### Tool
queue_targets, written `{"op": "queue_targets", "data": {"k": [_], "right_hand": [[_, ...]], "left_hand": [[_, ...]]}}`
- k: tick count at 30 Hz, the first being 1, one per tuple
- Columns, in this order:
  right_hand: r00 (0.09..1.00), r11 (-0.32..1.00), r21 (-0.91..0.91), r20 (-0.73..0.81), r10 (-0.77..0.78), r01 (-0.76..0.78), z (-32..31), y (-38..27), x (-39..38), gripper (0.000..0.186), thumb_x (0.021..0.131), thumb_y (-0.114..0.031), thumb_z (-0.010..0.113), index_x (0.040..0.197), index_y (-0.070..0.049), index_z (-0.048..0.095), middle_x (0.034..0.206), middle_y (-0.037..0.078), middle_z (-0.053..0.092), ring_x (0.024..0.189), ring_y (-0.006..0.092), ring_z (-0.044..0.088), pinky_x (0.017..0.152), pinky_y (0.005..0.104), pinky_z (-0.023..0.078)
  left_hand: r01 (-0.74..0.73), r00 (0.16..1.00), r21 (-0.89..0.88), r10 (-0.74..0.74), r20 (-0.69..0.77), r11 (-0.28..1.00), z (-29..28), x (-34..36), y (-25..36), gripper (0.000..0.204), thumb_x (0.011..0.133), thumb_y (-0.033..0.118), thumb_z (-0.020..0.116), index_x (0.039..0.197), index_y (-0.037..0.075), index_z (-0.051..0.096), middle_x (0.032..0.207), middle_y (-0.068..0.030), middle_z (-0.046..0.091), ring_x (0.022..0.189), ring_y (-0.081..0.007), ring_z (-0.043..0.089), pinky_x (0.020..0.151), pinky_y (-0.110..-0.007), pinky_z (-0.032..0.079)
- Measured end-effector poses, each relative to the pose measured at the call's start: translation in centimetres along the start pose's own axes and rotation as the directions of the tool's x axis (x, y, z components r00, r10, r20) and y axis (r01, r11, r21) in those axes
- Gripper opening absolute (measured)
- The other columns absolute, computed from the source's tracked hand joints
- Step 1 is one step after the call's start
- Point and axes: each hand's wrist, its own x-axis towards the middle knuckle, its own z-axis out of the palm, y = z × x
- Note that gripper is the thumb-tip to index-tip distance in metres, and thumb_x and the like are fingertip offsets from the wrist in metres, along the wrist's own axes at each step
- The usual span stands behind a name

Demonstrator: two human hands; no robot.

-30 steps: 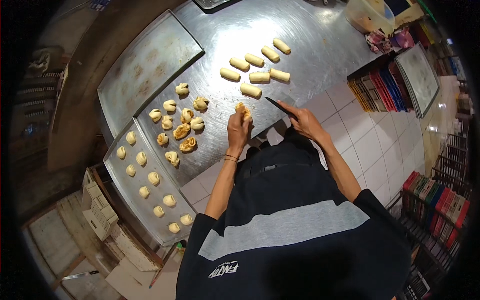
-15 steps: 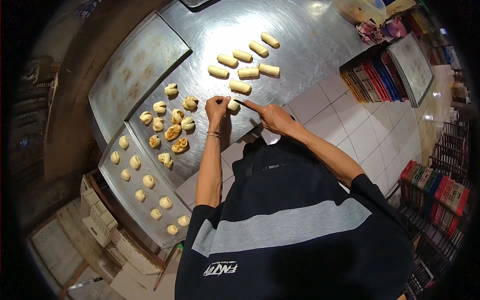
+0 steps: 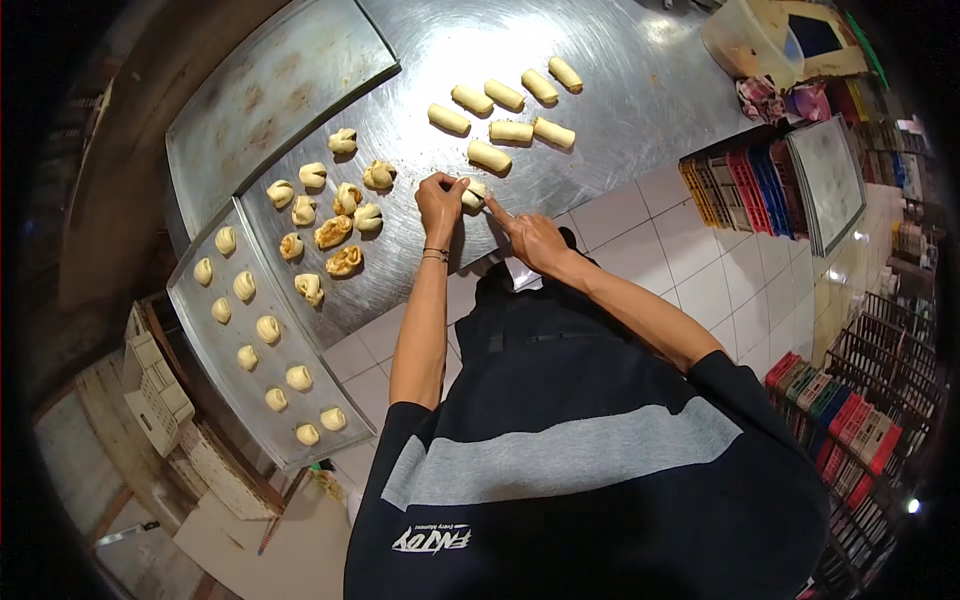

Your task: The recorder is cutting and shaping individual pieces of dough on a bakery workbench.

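Observation:
On the metal table, a short dough roll lies between my two hands. My left hand pinches its left end, thumb and fingers closed together. From the right, my right hand grips a small knife, index finger stretched toward the roll; only a sliver of dark blade shows, and the handle is hidden in the palm. A dark slit runs across the top of the roll. Just beyond, several uncut dough rolls lie in loose rows. Left of my hands sit several cut, opened dough pieces, some showing brown filling.
A metal tray with several shaped dough buns stands at the left, below another flat metal tray. Stacked coloured crates stand right of the table, with a plastic tub at the far right corner. More crates stand on the floor.
The view has shifted a little. The knife blade, plainly visible on the roll before, is now mostly out of sight, and a dark slit shows in the dough. My left fingers have closed onto the roll.

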Motion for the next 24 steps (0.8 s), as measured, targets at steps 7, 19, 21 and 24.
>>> {"op": "queue_targets", "data": {"k": [7,19,21,24], "right_hand": [[0.997,0.999,-0.008,0.061,-0.036,0.036,0.9,0.7,1.1,0.079,0.096,-0.010,0.056,0.168,-0.015,0.024,0.082,0.025,0.070,0.071,0.0471,0.067,0.064,0.0575,0.051],[0.968,0.949,0.203,0.113,0.224,-0.243,-6.7,4.5,-7.4,0.074,0.089,-0.002,0.057,0.157,-0.029,0.051,0.080,0.029,0.064,0.069,0.0439,0.064,0.069,0.0525,0.050],[0.951,0.924,0.223,0.070,0.302,-0.310,-8.2,4.4,-7.6,0.073,0.091,0.000,0.054,0.158,-0.029,0.051,0.076,0.030,0.060,0.064,0.0433,0.059,0.070,0.0508,0.050],[0.945,0.917,0.296,-0.104,0.309,-0.267,-9.2,5.8,-8.6,0.078,0.086,0.004,0.053,0.157,-0.028,0.051,0.069,0.028,0.050,0.055,0.0322,0.047,0.064,0.0447,0.048]], "left_hand": [[-0.046,0.999,-0.025,0.045,-0.026,0.999,-0.1,-0.5,0.6,0.027,0.083,0.019,0.086,0.085,-0.006,0.075,0.076,-0.0184,0.074,0.068,-0.0285,0.072,0.069,-0.040,0.056],[-0.015,0.986,0.048,0.023,-0.164,0.999,-9.8,1.6,-2.7,0.034,0.095,0.033,0.079,0.099,-0.001,0.077,0.083,-0.0128,0.075,0.075,-0.0218,0.069,0.072,-0.038,0.054],[-0.057,0.990,0.148,0.075,-0.119,0.987,-10.7,1.5,-4.4,0.037,0.098,0.036,0.074,0.100,-0.001,0.076,0.084,-0.0151,0.074,0.077,-0.0251,0.070,0.073,-0.040,0.054],[-0.054,0.998,0.305,0.058,-0.004,0.951,-9.6,1.6,-1.6,0.042,0.106,0.036,0.060,0.117,-0.003,0.069,0.105,-0.0232,0.072,0.098,-0.0413,0.069,0.089,-0.047,0.053]]}}
